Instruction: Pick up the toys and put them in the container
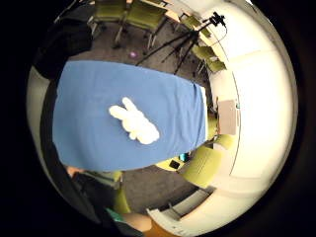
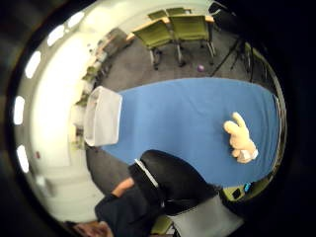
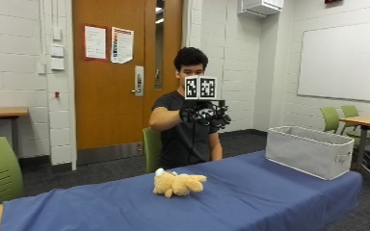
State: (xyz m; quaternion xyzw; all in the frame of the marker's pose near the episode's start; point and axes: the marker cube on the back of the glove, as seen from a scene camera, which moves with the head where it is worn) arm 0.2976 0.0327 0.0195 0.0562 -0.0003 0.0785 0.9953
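1. The person sits behind the worktop (image 3: 256, 192), which is draped in blue cloth, and holds the gloved right hand (image 3: 204, 115) raised at chest height, well above the surface and touching nothing. The palm views look down on the whole worktop from far off, which fits a hand lifted clear so that it can come down on the toy from above.
2. The fingers hang loosely curled and hold nothing; no toy or cloth sits between them in any view.
3. The plush toy (image 3: 178, 184), tan in colour, lies on the worktop below the hand and slightly to the hand's right, well apart from it. It lies on its side, not upright.
4. The toy's long axis runs roughly along the length of the worktop. In the palm views its two long ears (image 2: 237, 120) point toward the container's end, and its rounder body points the opposite way.
5. The container (image 3: 310, 150), a grey fabric bin with an open top, stands at the end of the worktop on the hand's left side, well apart from the toy. Its open mouth faces up, so a toy could be dropped in from above.
6. Judged from this layout, the task is at its start: the toy is not yet picked up.
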